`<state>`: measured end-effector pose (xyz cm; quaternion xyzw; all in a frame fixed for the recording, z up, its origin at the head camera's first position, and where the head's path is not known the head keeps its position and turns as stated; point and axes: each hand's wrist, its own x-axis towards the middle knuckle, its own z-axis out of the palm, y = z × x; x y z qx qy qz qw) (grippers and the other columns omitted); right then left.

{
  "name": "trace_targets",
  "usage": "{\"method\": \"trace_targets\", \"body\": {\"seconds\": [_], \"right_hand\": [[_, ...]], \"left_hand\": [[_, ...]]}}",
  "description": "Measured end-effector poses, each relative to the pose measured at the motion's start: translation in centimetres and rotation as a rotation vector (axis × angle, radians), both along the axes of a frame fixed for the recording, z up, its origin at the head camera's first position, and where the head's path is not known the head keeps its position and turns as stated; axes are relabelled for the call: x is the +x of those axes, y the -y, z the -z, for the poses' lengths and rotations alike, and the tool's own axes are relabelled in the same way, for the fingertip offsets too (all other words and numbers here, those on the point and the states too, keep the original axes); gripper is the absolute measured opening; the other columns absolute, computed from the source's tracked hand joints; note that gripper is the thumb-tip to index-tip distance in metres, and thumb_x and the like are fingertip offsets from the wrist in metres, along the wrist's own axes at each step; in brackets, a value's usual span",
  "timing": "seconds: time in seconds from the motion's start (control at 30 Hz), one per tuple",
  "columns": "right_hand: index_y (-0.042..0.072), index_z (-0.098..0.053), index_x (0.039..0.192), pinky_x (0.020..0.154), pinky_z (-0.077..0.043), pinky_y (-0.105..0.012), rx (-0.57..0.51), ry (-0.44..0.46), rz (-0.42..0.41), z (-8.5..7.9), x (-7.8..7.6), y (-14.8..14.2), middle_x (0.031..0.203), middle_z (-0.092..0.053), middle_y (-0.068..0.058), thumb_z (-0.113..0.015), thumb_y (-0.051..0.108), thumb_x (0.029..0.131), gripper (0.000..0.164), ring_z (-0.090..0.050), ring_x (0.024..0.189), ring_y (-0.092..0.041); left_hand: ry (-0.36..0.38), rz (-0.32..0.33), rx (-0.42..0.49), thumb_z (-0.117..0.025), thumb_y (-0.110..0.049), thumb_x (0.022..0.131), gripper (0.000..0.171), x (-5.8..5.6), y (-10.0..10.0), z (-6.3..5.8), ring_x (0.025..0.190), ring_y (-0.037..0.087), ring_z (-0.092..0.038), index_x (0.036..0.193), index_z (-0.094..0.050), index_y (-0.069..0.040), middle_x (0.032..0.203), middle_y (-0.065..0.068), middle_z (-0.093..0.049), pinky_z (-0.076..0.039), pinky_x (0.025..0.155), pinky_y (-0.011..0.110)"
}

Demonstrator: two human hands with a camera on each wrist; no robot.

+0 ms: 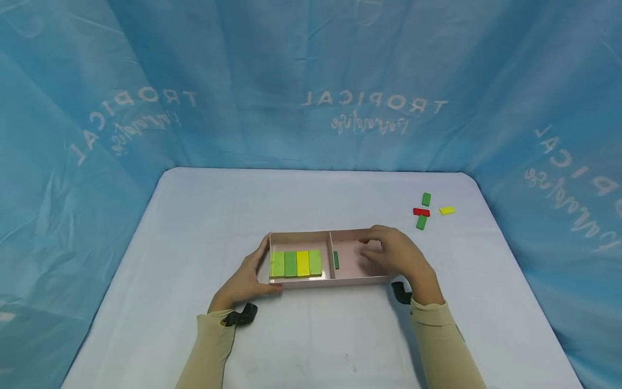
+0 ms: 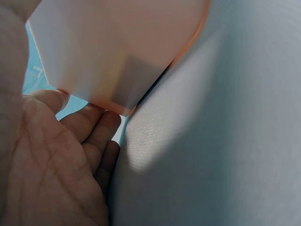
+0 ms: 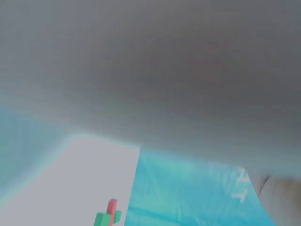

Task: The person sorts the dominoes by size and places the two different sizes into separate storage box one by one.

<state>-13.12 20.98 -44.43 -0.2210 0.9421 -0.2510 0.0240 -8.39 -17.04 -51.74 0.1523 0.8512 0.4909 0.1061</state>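
A shallow pale pink box (image 1: 311, 282) lies on the table, split in two by a divider (image 1: 332, 254). Its left compartment holds several flat blocks (image 1: 303, 263) in a row, in light green, green and yellow. A dark green block (image 1: 336, 260) lies beside the divider in the right compartment. My left hand (image 1: 249, 280) grips the box's left end, thumb along the front wall; in the left wrist view its fingers (image 2: 99, 132) meet the box's edge. Over the right compartment, my right hand (image 1: 391, 251) has thumb and forefinger apart, nothing visible between them. The right end wall is hidden behind it.
At the back right of the white table (image 1: 233, 200) lie two green blocks (image 1: 426, 199), a red block (image 1: 421, 212) and a yellow block (image 1: 447, 210). Blue printed curtains (image 1: 272, 135) enclose the back and sides. A pale blur fills most of the right wrist view.
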Motion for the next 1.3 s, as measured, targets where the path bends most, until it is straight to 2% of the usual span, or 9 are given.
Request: {"method": "trace_targets", "body": {"seconds": [0.23,0.47,0.57,0.7,0.8,0.93,1.1,1.3], "right_hand": [[0.012,-0.078,0.109,0.085,-0.057,-0.044,-0.055,-0.035,0.018,-0.6,-0.1,-2.0,0.100,-0.072,-0.001,-0.079,0.016,0.087,0.022,-0.066,0.094,-0.024],[0.008,-0.076,0.110,0.081,-0.058,-0.048,-0.063,-0.113,0.039,-0.8,-0.3,-3.5,0.109,-0.071,-0.005,-0.080,0.010,0.085,0.026,-0.066,0.098,-0.027],[0.009,-0.074,0.113,0.082,-0.058,-0.049,-0.062,-0.116,0.070,-0.6,-0.3,-4.1,0.114,-0.070,-0.005,-0.076,0.008,0.088,0.025,-0.065,0.101,-0.030],[0.010,-0.073,0.117,0.076,-0.056,-0.044,-0.053,-0.100,0.138,-0.2,-0.2,-5.0,0.120,-0.069,-0.007,-0.067,0.005,0.091,0.027,-0.063,0.093,-0.032],[0.009,-0.072,0.119,0.071,-0.053,-0.042,-0.045,-0.086,0.187,0.2,-0.3,-5.9,0.123,-0.068,-0.009,-0.065,0.003,0.090,0.030,-0.060,0.087,-0.033],[0.007,-0.071,0.121,0.083,-0.056,-0.052,-0.022,-0.025,0.229,0.9,-0.9,-6.8,0.125,-0.067,-0.014,-0.066,0.006,0.091,0.030,-0.062,0.099,-0.037],[0.005,-0.069,0.124,0.102,-0.046,-0.063,0.009,0.092,0.288,1.7,-1.7,-8.0,0.132,-0.063,-0.019,-0.064,0.009,0.093,0.032,-0.056,0.122,-0.041],[0.006,-0.067,0.128,0.107,-0.041,-0.065,0.034,0.172,0.359,2.2,-2.4,-8.7,0.142,-0.055,-0.021,-0.066,0.012,0.093,0.036,-0.047,0.132,-0.044]], "left_hand": [[-0.016,0.022,0.009,-0.095,-0.034,0.069,0.134,-0.2,-0.1,0.0,0.155,0.034,-0.012,0.164,0.000,-0.022,0.169,0.008,-0.013,-0.013,0.123,0.060],[0.006,0.009,-0.008,-0.094,-0.038,0.068,0.135,-0.2,-0.1,0.1,0.155,0.033,-0.011,0.164,-0.001,-0.022,0.169,0.006,-0.012,-0.013,0.123,0.060],[0.010,0.007,-0.002,-0.095,-0.038,0.068,0.135,-0.1,0.0,0.2,0.155,0.034,-0.011,0.164,-0.001,-0.020,0.169,0.006,-0.012,-0.012,0.123,0.061],[0.002,0.012,-0.002,-0.095,-0.037,0.068,0.136,0.1,0.1,0.4,0.155,0.034,-0.012,0.164,-0.001,-0.017,0.169,0.007,-0.013,-0.013,0.123,0.059],[-0.004,0.017,-0.004,-0.095,-0.038,0.068,0.136,0.1,0.2,0.5,0.155,0.033,-0.012,0.164,-0.001,-0.017,0.169,0.008,-0.014,-0.013,0.123,0.058],[0.000,0.015,0.021,-0.095,-0.036,0.068,0.136,0.1,0.1,0.5,0.155,0.032,-0.011,0.164,0.000,-0.019,0.169,0.006,-0.013,-0.012,0.123,0.058],[-0.002,0.014,0.026,-0.095,-0.035,0.068,0.136,-0.1,0.0,0.6,0.155,0.032,-0.011,0.164,-0.001,-0.020,0.169,0.006,-0.013,-0.012,0.123,0.059],[-0.005,0.013,0.018,-0.095,-0.036,0.068,0.136,-0.3,0.0,0.6,0.155,0.033,-0.010,0.164,0.000,-0.020,0.169,0.006,-0.012,-0.011,0.123,0.060]]}}
